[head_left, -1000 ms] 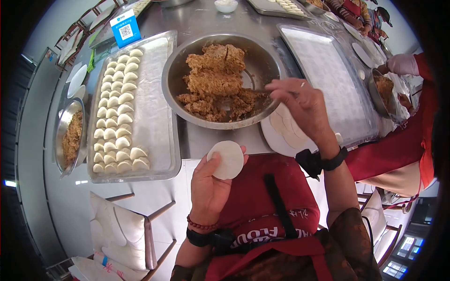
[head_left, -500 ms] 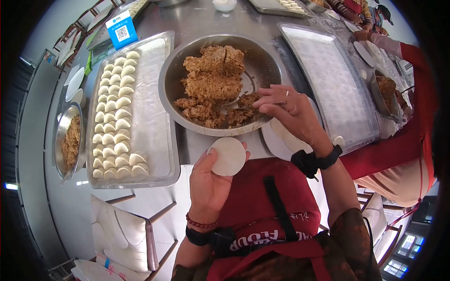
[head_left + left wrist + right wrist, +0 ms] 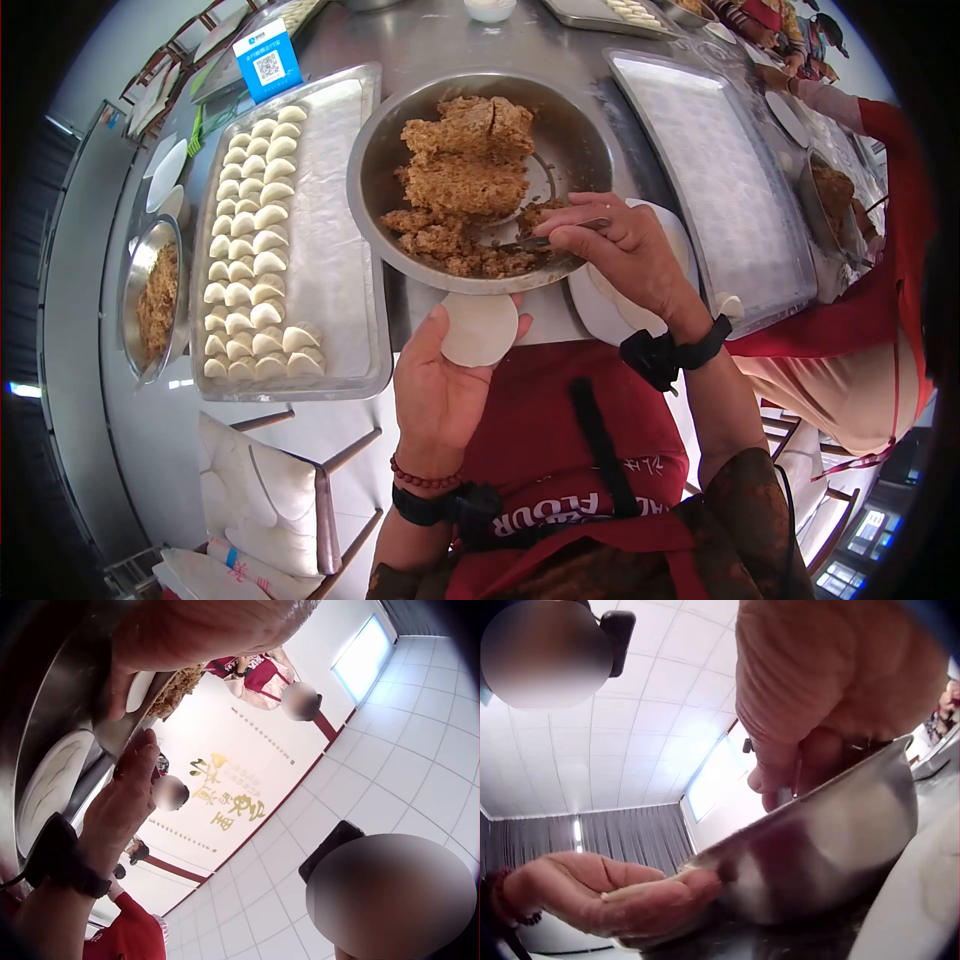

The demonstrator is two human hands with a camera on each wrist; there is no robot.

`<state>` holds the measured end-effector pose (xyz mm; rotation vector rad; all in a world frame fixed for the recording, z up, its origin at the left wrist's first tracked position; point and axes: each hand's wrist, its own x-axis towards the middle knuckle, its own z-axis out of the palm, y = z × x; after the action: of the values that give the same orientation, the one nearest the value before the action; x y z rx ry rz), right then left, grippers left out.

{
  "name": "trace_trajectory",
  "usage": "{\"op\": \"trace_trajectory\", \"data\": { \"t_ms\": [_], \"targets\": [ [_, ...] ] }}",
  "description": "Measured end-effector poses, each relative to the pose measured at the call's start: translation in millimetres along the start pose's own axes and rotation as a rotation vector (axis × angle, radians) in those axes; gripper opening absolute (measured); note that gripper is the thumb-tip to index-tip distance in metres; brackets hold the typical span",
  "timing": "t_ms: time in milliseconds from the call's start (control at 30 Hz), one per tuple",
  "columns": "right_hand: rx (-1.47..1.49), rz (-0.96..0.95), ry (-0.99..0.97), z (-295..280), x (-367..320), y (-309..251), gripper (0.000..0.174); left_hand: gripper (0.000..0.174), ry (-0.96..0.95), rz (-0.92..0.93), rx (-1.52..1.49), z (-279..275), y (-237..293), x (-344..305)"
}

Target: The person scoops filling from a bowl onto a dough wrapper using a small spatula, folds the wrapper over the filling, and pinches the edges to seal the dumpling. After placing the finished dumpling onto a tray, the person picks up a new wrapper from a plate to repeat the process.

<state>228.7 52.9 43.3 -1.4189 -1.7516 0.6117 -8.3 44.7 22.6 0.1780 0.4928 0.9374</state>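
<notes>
My left hand (image 3: 435, 400) holds a round white dumpling wrapper (image 3: 480, 335) just below the bowl's near rim, with the thumb at its left edge and fingers beneath. In the right wrist view the wrapper (image 3: 646, 886) lies across the fingers. My right hand (image 3: 635, 260) grips a slim metal utensil (image 3: 590, 226) over the near right rim of a wide steel bowl (image 3: 365, 200). The utensil's far end reaches into the brown minced filling (image 3: 465, 185); its shape there is hard to make out.
Left of the bowl stands a metal tray (image 3: 340, 250) with rows of folded dumplings (image 3: 240, 240). A white plate of wrappers (image 3: 665, 225) lies by my right hand, beside another tray (image 3: 725, 170). A smaller filling bowl (image 3: 130, 330) is far left; a person in red (image 3: 885, 240) is at right.
My right hand has moved slightly down and left with the utensil, whose end now lies in the filling near the rim. The left hand has brought the wrapper slightly closer to the bowl.
</notes>
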Motion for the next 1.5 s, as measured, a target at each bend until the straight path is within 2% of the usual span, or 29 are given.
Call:
{"op": "trace_trajectory", "data": {
  "t_ms": [400,500,600,700,733,933,1167,1367,1500],
  "targets": [
    [0.562,0.298,0.050,5.7,-5.4,-17.1,0.026,0.044,0.016,0.005,-0.078,3.8,14.9,-1.4],
    [0.626,0.312,0.085,4.8,-10.4,-22.6,0.027,0.044,-0.009,0.008,-0.079,4.7,15.7,-1.1],
    [0.622,0.279,0.146,10.7,-19.0,-29.5,0.026,0.045,-0.017,0.017,-0.058,6.2,16.2,-1.8],
    [0.392,0.256,0.157,11.9,-30.8,-45.4,0.023,0.043,-0.016,0.014,-0.056,9.3,16.1,-3.1],
    [0.267,0.108,0.154,15.1,-34.7,-42.8,0.023,0.042,-0.020,0.015,-0.063,9.7,16.0,-3.4],
    [-0.305,-0.473,0.029,23.8,-58.4,-52.0,0.030,0.043,-0.073,-0.012,-0.014,3.3,18.6,-6.2],
    [-0.365,-0.525,0.056,44.3,-84.7,-54.0,0.033,0.046,-0.007,-0.001,-0.001,2.9,14.7,-7.4],
    [-0.231,-0.416,0.062,28.0,-93.0,-55.8,0.028,0.047,0.026,0.019,0.003,-8.2,16.2,-11.5],
    [-0.236,-0.471,0.106,37.0,-91.9,-54.0,0.028,0.047,0.041,-0.017,-0.006,-8.4,13.5,-13.4]
  ]
}}
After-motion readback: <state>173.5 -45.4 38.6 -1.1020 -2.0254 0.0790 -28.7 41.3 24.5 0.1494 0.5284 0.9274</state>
